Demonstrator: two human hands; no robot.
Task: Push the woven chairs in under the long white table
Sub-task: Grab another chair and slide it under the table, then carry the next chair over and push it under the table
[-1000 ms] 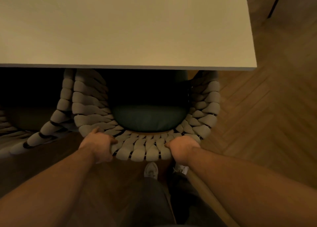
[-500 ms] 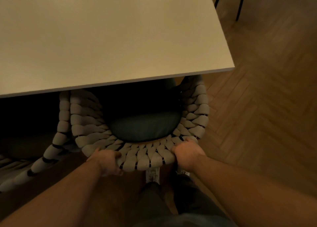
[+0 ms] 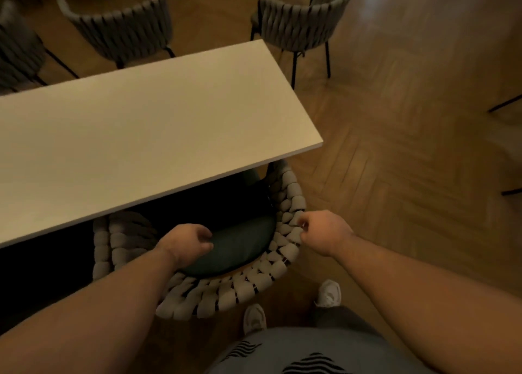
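Observation:
The long white table (image 3: 147, 136) runs across the view and ends at a corner on the right. A woven chair (image 3: 226, 297) with a dark green cushion (image 3: 240, 246) stands in front of me, its seat partly under the table's near edge. My left hand (image 3: 186, 243) hovers over the cushion with its fingers loosely curled and nothing in it. My right hand (image 3: 322, 232) is at the right side of the chair's woven back, fingertips curled against the weave. I cannot tell whether it grips.
Beyond the table stand other woven chairs pulled away from it: one at the far right (image 3: 296, 20), one in the middle (image 3: 113, 26), one at the far left (image 3: 17, 48). Dark furniture legs (image 3: 505, 106) show at the right edge. My shoes (image 3: 255, 318) are behind the chair on herringbone wood floor.
Both hands have left the top of the chair's back. The left now hangs over the cushion and the right is at the chair's right side. The view has risen and turned, showing the far chairs.

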